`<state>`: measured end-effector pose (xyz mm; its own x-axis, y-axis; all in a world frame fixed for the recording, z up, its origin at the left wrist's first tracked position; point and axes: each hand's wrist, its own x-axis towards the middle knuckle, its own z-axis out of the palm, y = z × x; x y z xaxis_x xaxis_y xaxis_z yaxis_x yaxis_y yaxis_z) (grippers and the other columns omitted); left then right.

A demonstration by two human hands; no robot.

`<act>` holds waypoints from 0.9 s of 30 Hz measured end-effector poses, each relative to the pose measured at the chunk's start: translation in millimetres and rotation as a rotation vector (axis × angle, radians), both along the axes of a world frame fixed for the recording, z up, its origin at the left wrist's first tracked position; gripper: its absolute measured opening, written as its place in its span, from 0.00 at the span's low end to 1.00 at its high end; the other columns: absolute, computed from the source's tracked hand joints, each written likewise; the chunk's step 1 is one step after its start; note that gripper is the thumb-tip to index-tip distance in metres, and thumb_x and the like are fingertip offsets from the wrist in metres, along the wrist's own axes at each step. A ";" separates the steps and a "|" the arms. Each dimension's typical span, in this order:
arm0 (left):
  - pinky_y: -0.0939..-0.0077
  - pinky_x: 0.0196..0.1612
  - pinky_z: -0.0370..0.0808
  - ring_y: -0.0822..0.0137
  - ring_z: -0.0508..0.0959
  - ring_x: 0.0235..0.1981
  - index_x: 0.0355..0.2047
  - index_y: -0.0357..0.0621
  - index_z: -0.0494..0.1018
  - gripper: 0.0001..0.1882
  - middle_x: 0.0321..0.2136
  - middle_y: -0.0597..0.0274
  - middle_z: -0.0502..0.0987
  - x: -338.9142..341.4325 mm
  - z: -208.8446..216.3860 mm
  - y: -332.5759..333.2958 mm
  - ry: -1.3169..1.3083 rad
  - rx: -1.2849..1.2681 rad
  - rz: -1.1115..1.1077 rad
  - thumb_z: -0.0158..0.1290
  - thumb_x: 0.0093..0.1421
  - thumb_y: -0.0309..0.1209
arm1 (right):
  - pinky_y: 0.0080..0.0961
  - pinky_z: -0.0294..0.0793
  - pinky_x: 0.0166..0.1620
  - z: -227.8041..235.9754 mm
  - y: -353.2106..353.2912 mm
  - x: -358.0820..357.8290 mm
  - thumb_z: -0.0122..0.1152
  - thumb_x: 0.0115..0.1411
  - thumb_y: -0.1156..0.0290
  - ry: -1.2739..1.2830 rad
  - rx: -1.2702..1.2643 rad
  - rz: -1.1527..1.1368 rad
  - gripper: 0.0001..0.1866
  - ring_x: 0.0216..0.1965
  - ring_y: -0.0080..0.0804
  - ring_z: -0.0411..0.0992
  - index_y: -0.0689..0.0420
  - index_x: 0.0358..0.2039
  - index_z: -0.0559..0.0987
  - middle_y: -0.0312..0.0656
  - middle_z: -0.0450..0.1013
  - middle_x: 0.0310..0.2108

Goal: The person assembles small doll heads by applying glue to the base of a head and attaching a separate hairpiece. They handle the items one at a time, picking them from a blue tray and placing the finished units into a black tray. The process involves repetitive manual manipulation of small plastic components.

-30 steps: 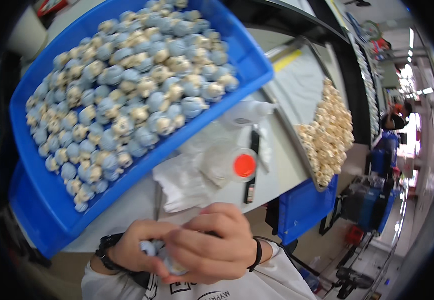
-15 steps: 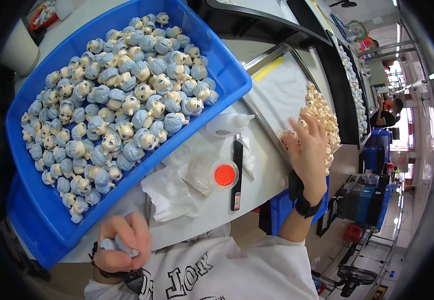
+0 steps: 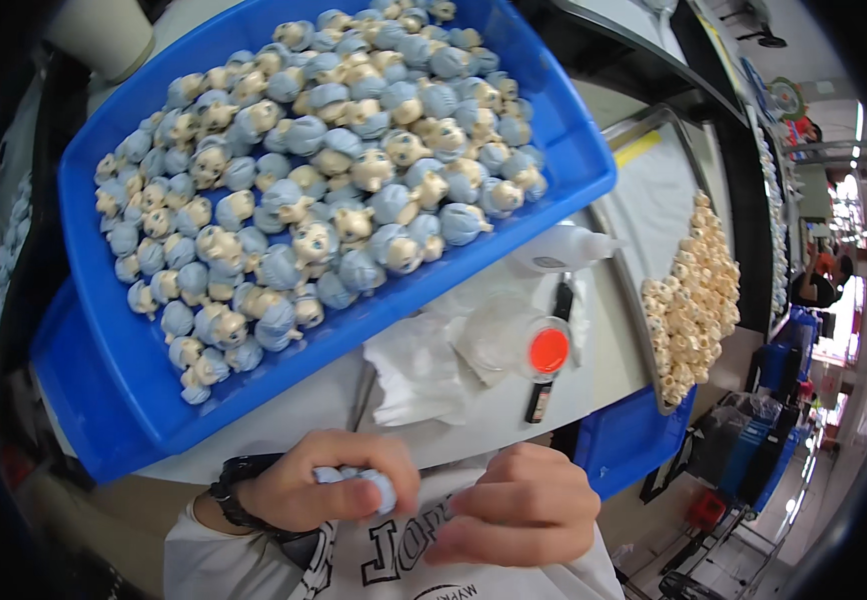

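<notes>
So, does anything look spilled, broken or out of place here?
I see nothing spilled or broken. Only mildly untidy: the white cloth lies crumpled on the tabletop, and the beige pieces are heaped unevenly toward one side of the metal tray.

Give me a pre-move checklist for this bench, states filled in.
1. Left hand has a grip on the blue piece: ok.
2. Right hand holding a part: cannot tell, fingers curled and blurred.
3. Hands apart from each other: ok, a gap shows.
4. Tray stocked: ok, pale pieces heaped along its right side.
5. Jar closed: cannot tell whether the red disc is lid or contents.
6. Black tool fully visible: not ok, the jar hides part of it.
</notes>
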<state>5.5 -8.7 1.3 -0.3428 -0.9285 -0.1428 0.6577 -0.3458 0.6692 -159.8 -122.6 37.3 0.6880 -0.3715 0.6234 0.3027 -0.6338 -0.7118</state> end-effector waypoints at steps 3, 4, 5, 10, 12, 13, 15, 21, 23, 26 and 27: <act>0.84 0.33 0.65 0.78 0.70 0.29 0.39 0.36 0.70 0.14 0.34 0.62 0.72 -0.3 8.7 -5.1 -0.127 0.023 0.032 0.47 0.58 0.34 | 0.16 0.58 0.17 -0.2 8.3 -4.1 0.69 0.40 0.69 0.159 0.126 -0.030 0.12 0.16 0.21 0.62 0.57 0.26 0.79 0.33 0.65 0.19; 0.84 0.34 0.65 0.77 0.70 0.30 0.40 0.36 0.70 0.14 0.34 0.62 0.72 0.2 9.7 -5.0 -0.191 -0.006 0.068 0.47 0.57 0.32 | 0.16 0.58 0.17 -1.0 9.8 -1.6 0.70 0.39 0.66 0.173 0.157 -0.036 0.14 0.15 0.21 0.61 0.57 0.27 0.79 0.33 0.64 0.19; 0.83 0.41 0.65 0.76 0.70 0.36 0.42 0.36 0.69 0.15 0.36 0.62 0.71 2.4 11.9 -5.0 -0.105 0.062 0.041 0.49 0.55 0.30 | 0.16 0.58 0.17 -2.0 10.4 -0.6 0.70 0.38 0.64 0.190 0.180 -0.048 0.16 0.15 0.21 0.60 0.57 0.28 0.79 0.33 0.62 0.18; 0.84 0.37 0.66 0.77 0.69 0.33 0.44 0.34 0.67 0.17 0.36 0.61 0.71 3.9 11.1 -0.5 0.033 0.206 0.081 0.47 0.54 0.29 | 0.14 0.61 0.21 -12.4 14.2 -7.1 0.72 0.40 0.66 0.220 0.361 0.067 0.20 0.20 0.21 0.65 0.62 0.33 0.79 0.41 0.66 0.28; 0.84 0.31 0.65 0.77 0.68 0.28 0.43 0.33 0.66 0.18 0.33 0.58 0.72 0.0 13.8 -2.4 0.092 0.261 0.156 0.47 0.54 0.29 | 0.15 0.64 0.23 -12.8 14.1 -10.8 0.70 0.42 0.67 0.245 0.437 0.111 0.20 0.23 0.24 0.67 0.64 0.35 0.78 0.44 0.66 0.30; 0.83 0.27 0.63 0.75 0.67 0.24 0.42 0.31 0.66 0.18 0.31 0.55 0.72 -0.9 16.5 -2.6 0.145 0.328 0.180 0.48 0.53 0.30 | 0.15 0.66 0.24 -12.2 14.1 -11.5 0.69 0.43 0.68 0.248 0.474 0.131 0.20 0.23 0.26 0.68 0.65 0.36 0.77 0.45 0.66 0.31; 0.82 0.23 0.62 0.74 0.66 0.21 0.41 0.29 0.65 0.19 0.30 0.52 0.72 -0.7 16.9 -2.5 0.183 0.399 0.190 0.48 0.52 0.31 | 0.17 0.69 0.26 -12.7 9.7 -12.4 0.65 0.48 0.72 0.237 0.474 0.189 0.17 0.25 0.30 0.70 0.67 0.38 0.75 0.49 0.66 0.32; 0.83 0.23 0.65 0.76 0.66 0.19 0.44 0.30 0.62 0.19 0.31 0.50 0.74 2.7 12.0 -2.8 0.055 0.259 0.113 0.48 0.54 0.29 | 0.19 0.69 0.18 -13.6 13.7 -29.0 0.64 0.50 0.68 0.035 0.331 -0.084 0.21 0.19 0.30 0.70 0.68 0.37 0.67 0.50 0.65 0.29; 0.83 0.23 0.66 0.76 0.67 0.19 0.44 0.31 0.61 0.19 0.30 0.49 0.74 -0.7 9.2 -4.2 0.099 0.242 0.117 0.48 0.55 0.29 | 0.14 0.64 0.16 -2.5 4.0 -38.2 0.62 0.51 0.62 0.070 0.219 -0.297 0.20 0.18 0.27 0.68 0.66 0.33 0.66 0.46 0.63 0.27; 0.83 0.23 0.66 0.76 0.67 0.19 0.45 0.31 0.59 0.21 0.30 0.47 0.74 -0.2 16.4 -6.4 0.013 0.217 0.109 0.50 0.55 0.30 | 0.18 0.65 0.24 8.1 -9.3 -39.6 0.67 0.42 0.76 0.074 0.108 -0.657 0.18 0.23 0.31 0.68 0.69 0.33 0.72 0.46 0.70 0.23; 0.83 0.23 0.66 0.76 0.68 0.20 0.44 0.31 0.60 0.20 0.30 0.47 0.74 0.0 17.5 -6.1 0.022 0.217 0.120 0.50 0.55 0.30 | 0.18 0.65 0.25 14.2 -17.5 -39.0 0.67 0.40 0.77 0.190 -0.001 -0.638 0.19 0.23 0.31 0.68 0.68 0.33 0.73 0.47 0.70 0.23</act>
<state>5.4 -14.8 18.8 -0.2373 -0.9110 -0.3372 0.7164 -0.3986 0.5727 -198.8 -140.1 51.5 0.4312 -0.7415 0.5140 -0.2625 -0.6481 -0.7148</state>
